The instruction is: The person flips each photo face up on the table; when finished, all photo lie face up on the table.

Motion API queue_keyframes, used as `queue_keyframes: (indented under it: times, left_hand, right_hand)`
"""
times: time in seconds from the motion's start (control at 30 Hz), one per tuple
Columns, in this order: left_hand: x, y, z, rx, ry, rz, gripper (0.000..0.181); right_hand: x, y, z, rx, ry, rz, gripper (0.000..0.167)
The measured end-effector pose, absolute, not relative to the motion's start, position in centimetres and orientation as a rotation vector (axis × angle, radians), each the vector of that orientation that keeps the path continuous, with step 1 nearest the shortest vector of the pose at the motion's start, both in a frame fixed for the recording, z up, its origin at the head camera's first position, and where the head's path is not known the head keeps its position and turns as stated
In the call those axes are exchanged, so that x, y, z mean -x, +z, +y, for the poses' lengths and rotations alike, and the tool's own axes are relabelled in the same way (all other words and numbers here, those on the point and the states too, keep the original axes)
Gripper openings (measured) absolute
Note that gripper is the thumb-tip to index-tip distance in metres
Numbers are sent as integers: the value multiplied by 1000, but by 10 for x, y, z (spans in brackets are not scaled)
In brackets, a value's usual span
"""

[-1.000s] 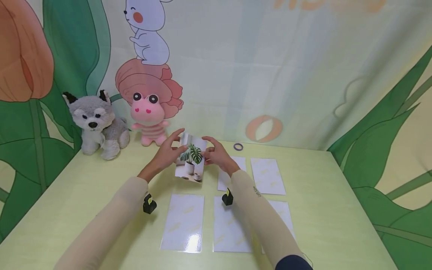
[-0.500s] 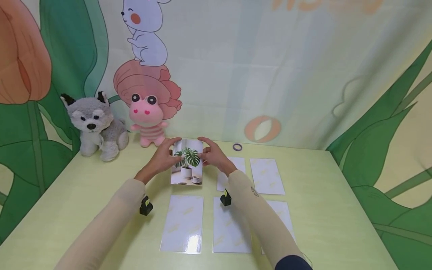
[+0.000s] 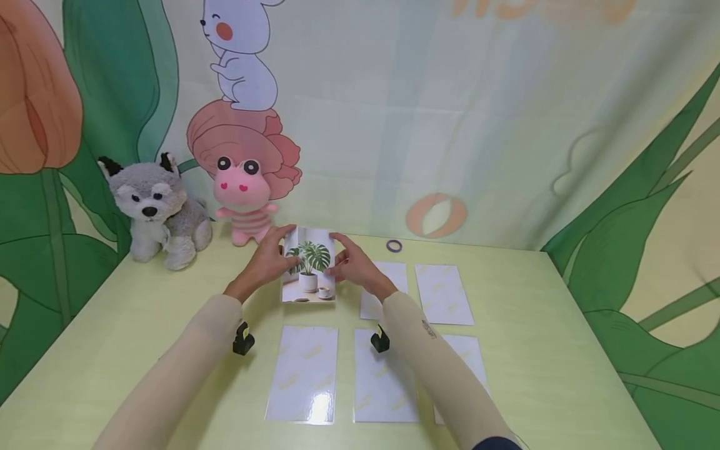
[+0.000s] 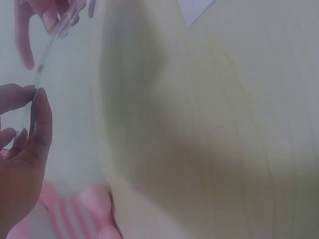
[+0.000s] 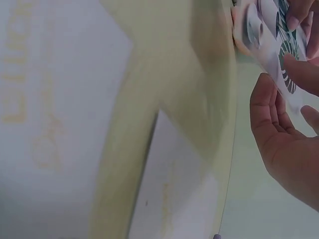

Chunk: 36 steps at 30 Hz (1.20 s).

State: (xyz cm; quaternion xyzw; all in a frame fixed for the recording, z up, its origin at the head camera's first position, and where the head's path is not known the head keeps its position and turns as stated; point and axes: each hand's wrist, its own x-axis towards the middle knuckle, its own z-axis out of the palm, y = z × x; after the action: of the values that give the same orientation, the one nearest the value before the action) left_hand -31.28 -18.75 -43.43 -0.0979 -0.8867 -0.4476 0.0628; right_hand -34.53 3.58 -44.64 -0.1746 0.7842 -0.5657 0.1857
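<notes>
A photo print (image 3: 308,284) of a potted monstera beside a cup is held up over the back of the table, picture side towards me. My left hand (image 3: 265,261) pinches its left edge, thumb across the front and fingers behind. On the opposite edge my right hand (image 3: 358,267) grips it, index finger up by the top corner. The left wrist view shows the print (image 4: 48,50) almost edge-on. In the right wrist view, the right thumb (image 5: 301,73) lies against the picture and the other fingers curl behind it.
White sheets with faint yellow marks lie in two rows, including a back right sheet (image 3: 444,294) and a front left sheet (image 3: 302,375). A purple ring (image 3: 394,245) lies near the curtain. A husky plush (image 3: 154,212) and a pink plush (image 3: 244,200) sit at the back left.
The photo print has turned from tilted to nearly upright and square to me, shifting slightly left. Both hands still hold its sides, and the right fingers have slid a little lower.
</notes>
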Motion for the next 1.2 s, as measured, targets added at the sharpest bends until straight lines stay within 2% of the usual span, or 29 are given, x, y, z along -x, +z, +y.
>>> queue_keyframes:
  times: [0.3, 0.97, 1.2]
  left_hand:
    - [318, -441, -187, 281, -1276, -2725, 76]
    - [328, -459, -181, 305, -1017, -3015, 76]
    - [335, -455, -176, 333, -860, -3162, 75]
  right_hand:
    - [327, -448, 38, 520, -1263, 2406, 91]
    - [316, -449, 27, 621, -767, 2583, 82]
    - [313, -447, 24, 677, -645, 2648, 77]
